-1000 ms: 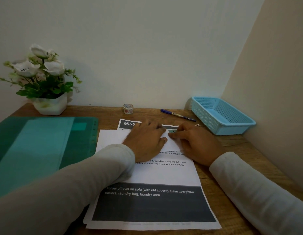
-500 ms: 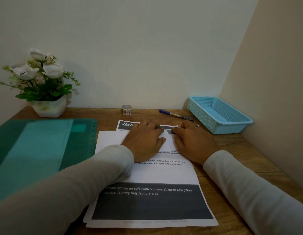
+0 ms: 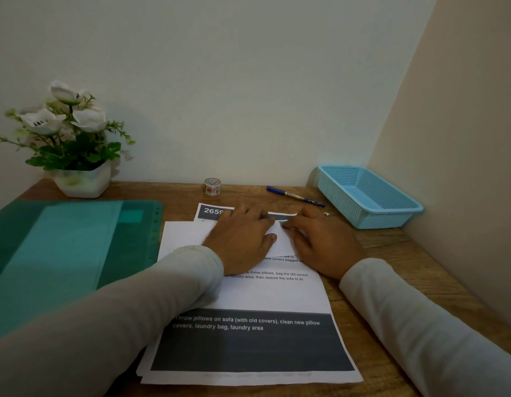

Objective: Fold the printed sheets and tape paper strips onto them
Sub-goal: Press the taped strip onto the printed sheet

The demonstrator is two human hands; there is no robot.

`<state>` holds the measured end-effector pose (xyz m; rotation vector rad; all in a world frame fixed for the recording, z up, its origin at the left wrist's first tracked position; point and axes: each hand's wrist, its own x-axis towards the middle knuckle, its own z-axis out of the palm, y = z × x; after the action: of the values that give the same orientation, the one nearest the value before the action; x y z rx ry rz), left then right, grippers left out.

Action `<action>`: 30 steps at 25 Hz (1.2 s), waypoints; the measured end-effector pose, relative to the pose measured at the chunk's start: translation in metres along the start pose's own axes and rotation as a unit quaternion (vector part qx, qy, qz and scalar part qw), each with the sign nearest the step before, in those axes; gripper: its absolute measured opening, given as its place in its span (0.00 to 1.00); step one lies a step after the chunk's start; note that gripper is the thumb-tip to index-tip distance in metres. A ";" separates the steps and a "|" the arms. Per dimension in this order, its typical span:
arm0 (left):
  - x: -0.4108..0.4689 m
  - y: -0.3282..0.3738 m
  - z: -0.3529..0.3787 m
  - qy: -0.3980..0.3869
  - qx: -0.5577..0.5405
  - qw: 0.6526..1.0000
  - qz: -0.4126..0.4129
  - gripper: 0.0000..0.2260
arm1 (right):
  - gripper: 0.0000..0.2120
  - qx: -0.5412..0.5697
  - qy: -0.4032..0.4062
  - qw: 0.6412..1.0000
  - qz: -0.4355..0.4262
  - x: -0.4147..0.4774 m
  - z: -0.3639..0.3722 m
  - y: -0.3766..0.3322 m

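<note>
Nearest, two pale sleeves come in from 7 and 5 o'clock and meet over a stack of printed sheets lying on the wooden surface. The top sheet has a dark band with white lettering at its near end and lines of small print farther up. A folded white sheet, blank side up, lies across the stack toward 12 o'clock. Beyond it a dark header with white digits peeks out.

The left hand lies palm down on the folded sheet, fingers gently bent and pointing to 1 o'clock, thumb stretched along the paper toward 3 o'clock. Its grip is released: it presses the paper flat and holds nothing. The right hand lies palm down just beside it at 3 o'clock, fingers nearly straight and pointing to 10 o'clock, a ring on one finger. Its grip is released too, the fingertips pressing at the far edge of the folded sheet. A small green bit shows there between the two hands' fingertips; what it is cannot be told.

At 9 o'clock a green plastic folder lies flat, just beside the sheets. Farther back, near the wall, a small tape roll stands at 12 o'clock. A blue pen lies at 1 o'clock, and a light blue basket sits in the corner at 2 o'clock. A white flower pot stands at 10 o'clock.
</note>
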<state>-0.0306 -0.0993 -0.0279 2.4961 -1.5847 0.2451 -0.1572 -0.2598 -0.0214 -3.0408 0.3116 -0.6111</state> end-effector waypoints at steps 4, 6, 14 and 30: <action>0.001 0.000 -0.001 -0.001 0.003 1.000 0.000 0.23 | 0.19 -0.024 -0.034 0.999 0.004 0.006 0.004 -0.003; 0.001 0.000 0.000 0.000 0.004 1.000 0.000 0.23 | 0.19 -0.011 -0.040 0.999 -0.019 0.004 0.001 -0.002; 0.001 -0.001 0.000 -0.003 0.005 1.000 0.001 0.23 | 0.19 -0.003 -0.039 0.999 -0.005 0.001 -0.002 -0.004; 0.001 -0.002 0.000 -0.002 0.005 1.000 0.005 0.23 | 0.14 0.119 -0.021 0.991 0.050 -0.001 -0.004 0.001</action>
<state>-0.0289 -0.0993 -0.0279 2.4980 -1.6029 0.2519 -0.1595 -0.2603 -0.0184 -2.7875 0.3607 -0.5359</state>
